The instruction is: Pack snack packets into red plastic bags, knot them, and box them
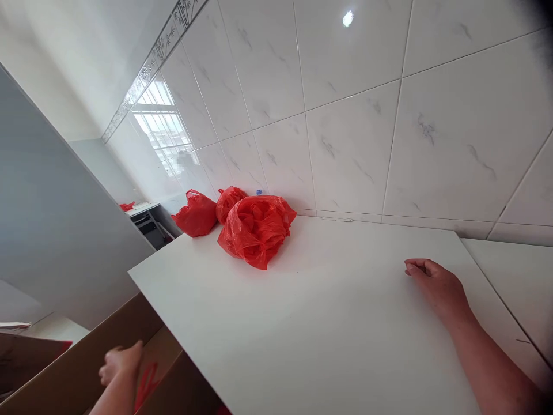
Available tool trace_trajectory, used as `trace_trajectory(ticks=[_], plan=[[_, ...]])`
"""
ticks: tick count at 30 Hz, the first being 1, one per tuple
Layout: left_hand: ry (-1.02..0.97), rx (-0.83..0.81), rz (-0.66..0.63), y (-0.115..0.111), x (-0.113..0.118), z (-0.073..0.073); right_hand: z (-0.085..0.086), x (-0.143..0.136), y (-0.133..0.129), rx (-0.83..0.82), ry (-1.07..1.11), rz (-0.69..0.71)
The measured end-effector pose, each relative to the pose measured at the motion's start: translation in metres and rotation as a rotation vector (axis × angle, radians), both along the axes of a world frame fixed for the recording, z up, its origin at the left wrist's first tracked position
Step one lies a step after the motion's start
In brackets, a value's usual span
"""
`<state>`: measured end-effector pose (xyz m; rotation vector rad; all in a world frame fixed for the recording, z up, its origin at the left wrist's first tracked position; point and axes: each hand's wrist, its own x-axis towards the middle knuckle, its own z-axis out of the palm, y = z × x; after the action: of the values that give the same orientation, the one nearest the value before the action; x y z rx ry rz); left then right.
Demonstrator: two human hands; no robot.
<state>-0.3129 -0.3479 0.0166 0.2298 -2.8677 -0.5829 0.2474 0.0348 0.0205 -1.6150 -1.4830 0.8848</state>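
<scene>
My right hand (pixel 434 282) hangs over the right part of the white tabletop (pixel 328 340), its fingers curled together; anything between them is too small to see. At the lower left, my left hand (pixel 121 360) is over an open cardboard box (pixel 95 346), slightly blurred, with its fingers partly spread and nothing visible in it. Something red (pixel 147 383) lies in the box beside my left wrist. On the table's far left part sit a large crumpled red plastic bag (pixel 257 230), a smaller one (pixel 230 203) behind it and a third (pixel 196 214) at the edge.
A tiled wall (pixel 345 144) runs along the table's back edge. A small blue cap (pixel 259 192) shows behind the bags. A grey panel (pixel 56 190) stands at the left, and a second white surface (pixel 518 271) adjoins at the right.
</scene>
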Motion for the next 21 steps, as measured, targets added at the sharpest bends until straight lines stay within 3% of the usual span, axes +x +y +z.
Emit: trace_trajectory(ticks=[1,2,3,6,9,10,12,14,16,18,21], plan=[[0.076,0.138,0.081,0.01,-0.005,0.011,0.0,0.0,0.0,0.003,0.0,0.002],[0.198,0.281,0.076,0.022,-0.008,0.023,-0.001,0.0,0.0,0.008,0.001,0.004],[0.39,0.386,-0.024,0.036,-0.01,0.036,-0.001,0.0,0.001,0.015,0.003,0.005],[0.598,0.407,-0.266,0.089,-0.003,0.075,-0.003,0.0,0.002,0.031,0.011,0.012],[0.733,0.375,-0.59,0.148,0.032,0.108,-0.005,0.001,0.003,0.051,0.021,0.013],[0.773,0.345,-0.753,0.167,0.05,0.116,-0.006,0.001,0.004,0.064,0.025,0.012],[0.885,0.244,-1.208,0.203,0.091,0.128,-0.008,0.002,0.005,0.09,0.035,0.014],[0.849,0.051,-1.545,0.235,0.132,0.13,-0.01,0.002,0.008,0.11,0.043,0.019],[0.758,-0.091,-1.688,0.262,0.164,0.124,-0.012,0.003,0.01,0.124,0.041,0.026],[0.708,-0.17,-1.657,0.285,0.182,0.112,-0.012,0.002,0.01,0.146,0.035,0.037],[0.692,-0.218,-1.44,0.31,0.188,0.095,-0.009,0.0,0.005,0.154,-0.005,0.055]])
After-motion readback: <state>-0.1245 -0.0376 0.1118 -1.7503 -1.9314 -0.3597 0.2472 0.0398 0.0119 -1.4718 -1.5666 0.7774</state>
